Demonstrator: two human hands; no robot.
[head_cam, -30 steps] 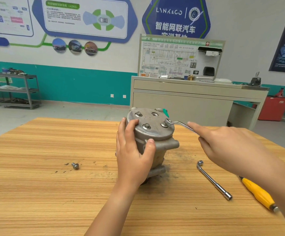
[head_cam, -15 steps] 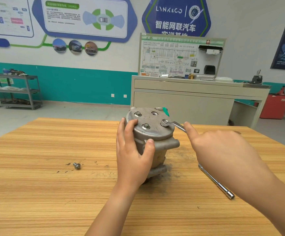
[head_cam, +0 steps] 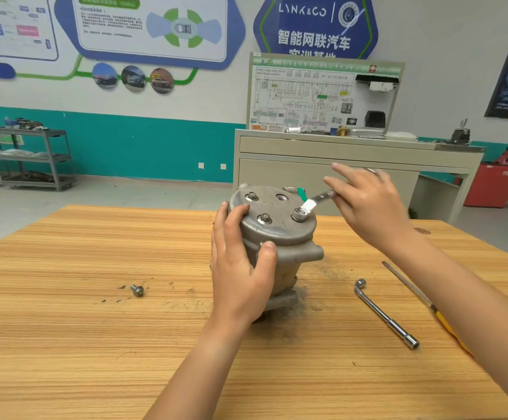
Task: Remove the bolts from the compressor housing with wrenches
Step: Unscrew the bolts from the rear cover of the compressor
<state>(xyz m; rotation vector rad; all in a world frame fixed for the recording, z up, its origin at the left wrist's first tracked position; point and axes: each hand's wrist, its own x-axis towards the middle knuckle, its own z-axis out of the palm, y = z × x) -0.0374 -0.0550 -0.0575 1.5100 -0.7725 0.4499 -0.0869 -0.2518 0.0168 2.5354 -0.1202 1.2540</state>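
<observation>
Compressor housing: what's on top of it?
Two bolts, an empty hole, a green cap and a wrench ringed on a third bolt. Fingers of the left hand cover the housing's left rim; the right hand hides the wrench handle.

Compressor housing (head_cam: 280, 234) is stood on the bench (head_cam: 95, 344) at frame centre. A loose bolt (head_cam: 137, 290) is seen on the bench to its left. An L-shaped socket wrench (head_cam: 386, 313) is laid to its right, and a screwdriver (head_cam: 407, 286) further right. A wrench (head_cam: 316, 200) is seated on the top face's right-hand bolt (head_cam: 299, 214), with its handle run upper right beneath the right hand (head_cam: 368, 204). The left hand (head_cam: 240, 274) is set against the housing's left side.
</observation>
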